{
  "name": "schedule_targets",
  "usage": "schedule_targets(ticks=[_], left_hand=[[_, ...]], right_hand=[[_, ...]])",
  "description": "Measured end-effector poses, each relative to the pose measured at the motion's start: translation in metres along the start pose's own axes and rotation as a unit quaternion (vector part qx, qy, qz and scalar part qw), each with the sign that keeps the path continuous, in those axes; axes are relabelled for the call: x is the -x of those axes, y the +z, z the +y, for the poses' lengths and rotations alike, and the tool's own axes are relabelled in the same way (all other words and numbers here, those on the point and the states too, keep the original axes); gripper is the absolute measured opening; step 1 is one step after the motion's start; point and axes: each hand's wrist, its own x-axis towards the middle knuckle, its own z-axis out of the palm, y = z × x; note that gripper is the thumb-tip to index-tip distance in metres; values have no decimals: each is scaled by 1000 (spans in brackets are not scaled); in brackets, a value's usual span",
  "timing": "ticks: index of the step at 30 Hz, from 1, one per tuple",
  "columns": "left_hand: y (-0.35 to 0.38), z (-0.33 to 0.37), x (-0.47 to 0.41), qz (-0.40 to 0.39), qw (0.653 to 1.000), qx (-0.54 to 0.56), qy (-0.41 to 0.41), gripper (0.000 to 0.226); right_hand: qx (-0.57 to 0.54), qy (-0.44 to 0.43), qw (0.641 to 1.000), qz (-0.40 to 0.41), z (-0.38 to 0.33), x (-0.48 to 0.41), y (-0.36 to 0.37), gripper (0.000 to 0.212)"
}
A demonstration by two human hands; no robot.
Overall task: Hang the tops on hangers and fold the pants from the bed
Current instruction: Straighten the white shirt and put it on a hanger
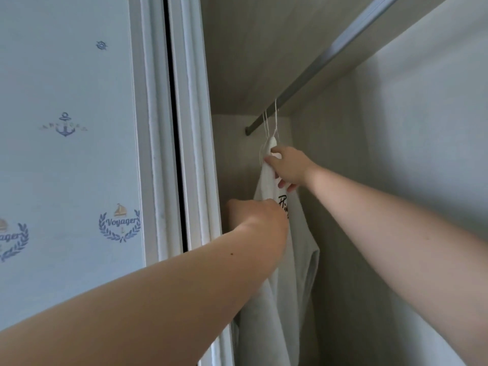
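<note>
Head view: the white top point(287, 273) hangs inside the wardrobe from thin white hanger hooks point(274, 120) at the far end of the rail point(311, 75), close to the back wall. Right hand point(286, 167): thumb and fingers curled round the top's collar area just under the hooks, grasping fabric and probably the hanger neck beneath; the hanger body is hidden. Left hand point(256, 212) is lower, against the top's left edge beside the black lettering point(283, 203). Its fingers go behind the cloth, so I can't tell if they're clenched or loose. More than one hook is on the rail, and I can't tell which carries this top. Looks like the seating/straightening step. To do it well: confirm the hook is fully over the rail before letting go, level the shoulders, smooth the front downward, and keep the sleeve clear of the sliding door point(66, 154) on the left.
</note>
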Motion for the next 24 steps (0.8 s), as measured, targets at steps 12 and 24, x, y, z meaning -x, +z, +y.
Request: schedule_targets(ticks=[12, 24], left_hand=[[-10, -11, 54, 216, 961, -164, 63, 71], [45, -129, 243, 229, 973, 13, 18, 83]], right_hand=[[130, -162, 973, 97, 19, 167, -35, 72], [202, -212, 956, 22, -94, 321, 30, 70]])
